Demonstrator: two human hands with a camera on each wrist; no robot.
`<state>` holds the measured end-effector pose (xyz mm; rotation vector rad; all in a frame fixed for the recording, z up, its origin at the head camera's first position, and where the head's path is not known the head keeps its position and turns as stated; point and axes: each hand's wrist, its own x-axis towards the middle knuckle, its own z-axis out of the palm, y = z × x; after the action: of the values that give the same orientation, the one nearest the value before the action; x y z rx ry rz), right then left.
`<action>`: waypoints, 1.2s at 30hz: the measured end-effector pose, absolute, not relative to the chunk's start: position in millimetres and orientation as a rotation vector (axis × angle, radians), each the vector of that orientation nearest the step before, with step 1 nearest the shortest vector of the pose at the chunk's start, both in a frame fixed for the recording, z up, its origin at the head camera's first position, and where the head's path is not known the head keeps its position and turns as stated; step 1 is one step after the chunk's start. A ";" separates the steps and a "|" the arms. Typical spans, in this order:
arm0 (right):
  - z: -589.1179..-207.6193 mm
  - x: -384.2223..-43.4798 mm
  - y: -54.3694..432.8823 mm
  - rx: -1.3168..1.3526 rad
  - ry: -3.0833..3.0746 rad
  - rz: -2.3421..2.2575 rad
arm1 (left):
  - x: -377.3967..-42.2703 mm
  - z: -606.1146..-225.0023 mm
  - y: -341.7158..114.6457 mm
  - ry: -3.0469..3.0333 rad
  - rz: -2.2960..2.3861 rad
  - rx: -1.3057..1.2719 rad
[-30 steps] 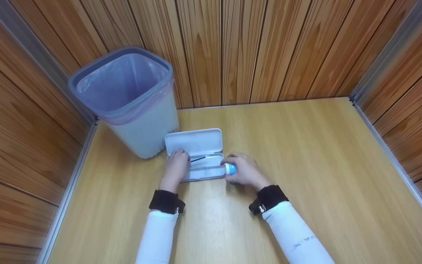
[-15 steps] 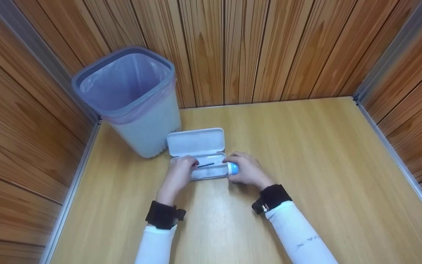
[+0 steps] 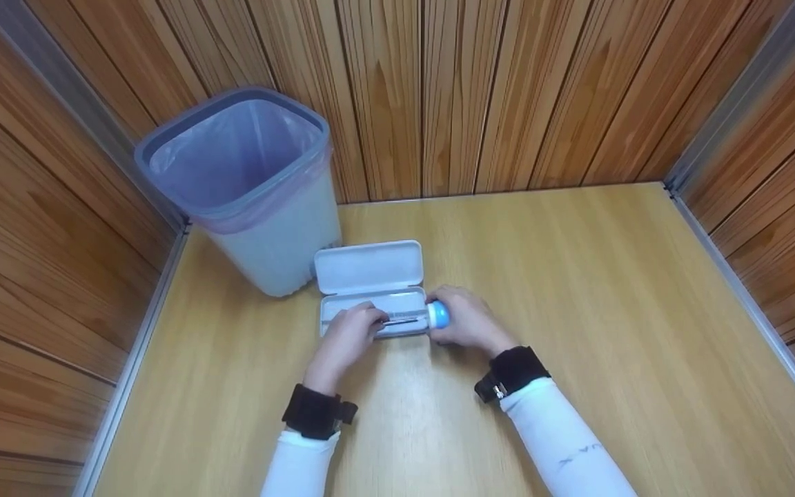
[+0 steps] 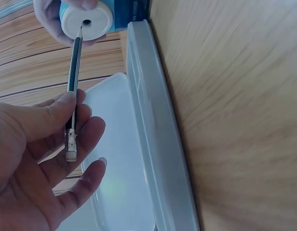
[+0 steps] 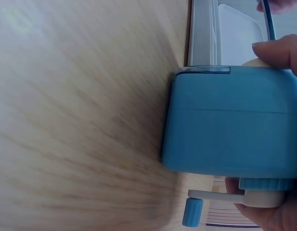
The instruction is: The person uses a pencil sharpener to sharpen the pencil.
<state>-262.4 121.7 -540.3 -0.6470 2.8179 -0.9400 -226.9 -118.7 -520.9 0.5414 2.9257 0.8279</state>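
Note:
Between thumb and fingers of my left hand (image 3: 350,333), a dark pencil (image 4: 73,72) is pinched near its eraser end. Its sharpened tip points at the hole in the white face of a blue hand-crank pencil sharpener (image 5: 230,125); whether it touches, I cannot tell. My right hand (image 3: 468,319) grips the sharpener, fingers on its upper and lower sides in the right wrist view, with the crank handle (image 5: 192,211) sticking out. The sharpener stands on the table at the right end of an open pale pencil case (image 3: 370,268). My left hand hovers over that case, hiding part of its tray.
A tall bin (image 3: 277,245) with a grey rim and a plastic liner stands behind the case on the left. Wood-panelled walls (image 3: 453,96) enclose the table (image 3: 577,297) at the back and sides.
My left hand has moved out of the case's left part, to the right and toward me, bringing the pencil up to the sharpener. My right hand and the sharpener stay almost in place.

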 end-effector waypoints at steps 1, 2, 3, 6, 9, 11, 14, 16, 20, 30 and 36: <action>-540.6 -262.5 121.6 -0.648 2.819 -0.937 | -226.9 -522.3 -117.8 2.926 0.829 0.550; -541.0 -262.6 121.6 -0.650 2.821 -0.939 | -227.1 -523.6 -116.8 2.930 0.830 0.558; -541.1 -262.6 121.5 -0.656 2.823 -0.939 | -227.5 -525.1 -115.8 2.942 0.822 0.585; -541.6 -263.1 121.5 -0.678 2.831 -0.945 | -228.7 -528.9 -112.1 2.977 0.793 0.649; -541.4 -263.5 122.1 -0.703 2.835 -0.944 | -229.7 -531.0 -107.5 2.996 0.785 0.696; -541.1 -263.3 122.7 -0.711 2.828 -0.949 | -230.6 -531.7 -104.2 2.996 0.801 0.714; -539.4 -262.8 123.9 -0.726 2.801 -0.939 | -232.4 -532.8 -100.6 3.009 0.819 0.748; -537.4 -262.2 125.0 -0.733 2.778 -0.923 | -233.3 -533.7 -99.1 3.025 0.810 0.756; -532.0 -261.8 127.4 -0.742 2.750 -0.861 | -234.4 -534.8 -97.4 3.032 0.798 0.778; -524.4 -260.5 129.7 -0.779 2.731 -0.732 | -236.8 -536.7 -95.1 2.952 0.822 0.753; -527.6 -262.3 129.5 -0.851 2.752 -0.665 | -238.8 -536.3 -94.4 2.994 0.780 0.783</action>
<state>-262.3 129.5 -527.6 -0.8512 2.7521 -0.6653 -238.8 -94.4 -536.3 0.7825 2.9938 0.7803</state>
